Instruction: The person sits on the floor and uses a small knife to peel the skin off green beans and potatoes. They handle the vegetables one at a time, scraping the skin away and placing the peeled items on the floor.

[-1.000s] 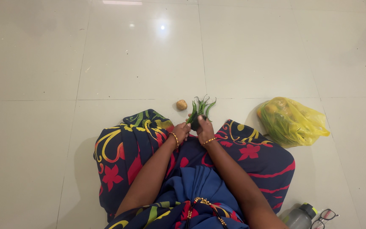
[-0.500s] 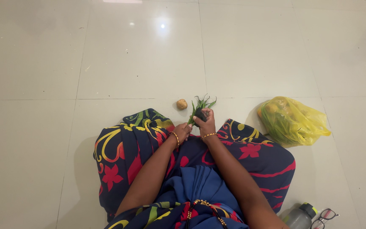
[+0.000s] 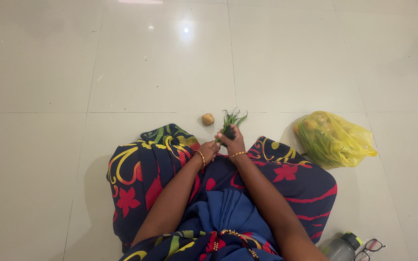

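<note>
I sit on a pale tiled floor with a blue, red and yellow patterned cloth over my knees. My right hand (image 3: 233, 140) is closed around a bunch of green chillies (image 3: 231, 120), whose stalks fan out above my fingers. My left hand (image 3: 208, 150) sits just left of it, fingers curled against the lower end of the bunch. Both wrists wear gold bangles. A small brown potato (image 3: 208, 119) lies on the floor just left of the chillies.
A yellow plastic bag (image 3: 334, 138) with vegetables lies on the floor to my right. A grey bottle (image 3: 340, 247) and a pair of glasses (image 3: 369, 249) rest at the lower right.
My right hand has closed higher around the chillies and drawn the spread stalks into a tighter bunch. My left hand has hardly moved.
</note>
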